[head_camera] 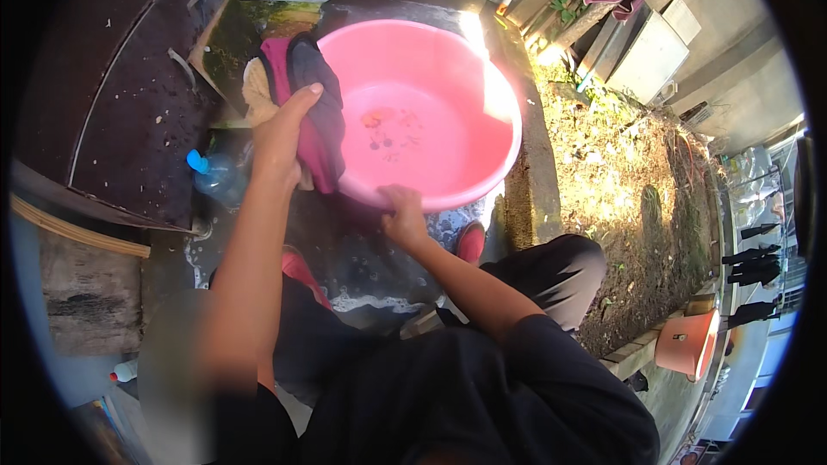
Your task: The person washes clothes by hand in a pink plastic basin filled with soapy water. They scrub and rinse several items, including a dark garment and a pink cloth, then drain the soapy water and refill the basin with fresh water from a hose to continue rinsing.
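A large round pink plastic basin (413, 135) stands on the wet ground before me, with a picture on its inner bottom. My left hand (278, 135) is closed around a bundled cloth item (320, 110) in magenta and dark grey, with a cream fluffy part. That bundle is at the basin's left rim. My right hand (404, 213) grips the basin's near rim, its thumb outside and its fingers over the edge. Soapy water (371, 303) lies on the ground between my red shoes.
A blue-capped clear plastic bottle (219, 174) stands at left beside a dark brown panel (142, 110). A concrete curb (533, 161) runs right of the basin, with soil beyond. An orange bucket (685, 342) is at lower right; boards (649, 58) lean against the wall.
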Demonstrator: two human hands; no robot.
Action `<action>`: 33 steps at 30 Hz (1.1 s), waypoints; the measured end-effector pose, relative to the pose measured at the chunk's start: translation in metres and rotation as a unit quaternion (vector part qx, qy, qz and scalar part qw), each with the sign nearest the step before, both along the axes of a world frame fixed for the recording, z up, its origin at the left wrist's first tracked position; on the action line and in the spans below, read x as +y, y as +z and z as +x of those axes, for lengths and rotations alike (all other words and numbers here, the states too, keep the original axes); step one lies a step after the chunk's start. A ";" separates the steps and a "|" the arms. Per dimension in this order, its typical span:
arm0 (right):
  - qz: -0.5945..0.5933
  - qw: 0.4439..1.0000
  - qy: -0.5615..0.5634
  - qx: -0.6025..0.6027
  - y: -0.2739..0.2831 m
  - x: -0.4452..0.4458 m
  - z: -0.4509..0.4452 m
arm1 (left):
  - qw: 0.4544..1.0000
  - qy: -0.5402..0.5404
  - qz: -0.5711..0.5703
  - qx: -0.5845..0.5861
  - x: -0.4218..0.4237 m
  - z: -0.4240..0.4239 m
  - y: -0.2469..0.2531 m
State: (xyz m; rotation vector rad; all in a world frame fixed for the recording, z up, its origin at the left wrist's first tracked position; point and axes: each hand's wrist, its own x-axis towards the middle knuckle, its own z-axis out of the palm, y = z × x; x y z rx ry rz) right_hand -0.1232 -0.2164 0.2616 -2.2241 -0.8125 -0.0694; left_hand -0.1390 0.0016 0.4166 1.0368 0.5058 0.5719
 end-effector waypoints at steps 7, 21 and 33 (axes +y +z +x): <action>-0.185 0.911 0.261 0.261 0.075 -0.036 0.038 | 0.948 0.003 0.318 0.017 -0.032 0.026 -0.005; -0.001 0.859 0.135 0.494 0.107 -0.021 0.133 | 0.919 -0.215 0.271 0.191 -0.044 0.053 -0.046; 0.101 0.915 -0.069 0.385 0.064 -0.033 0.116 | 0.838 -0.302 0.399 0.220 -0.147 0.048 -0.064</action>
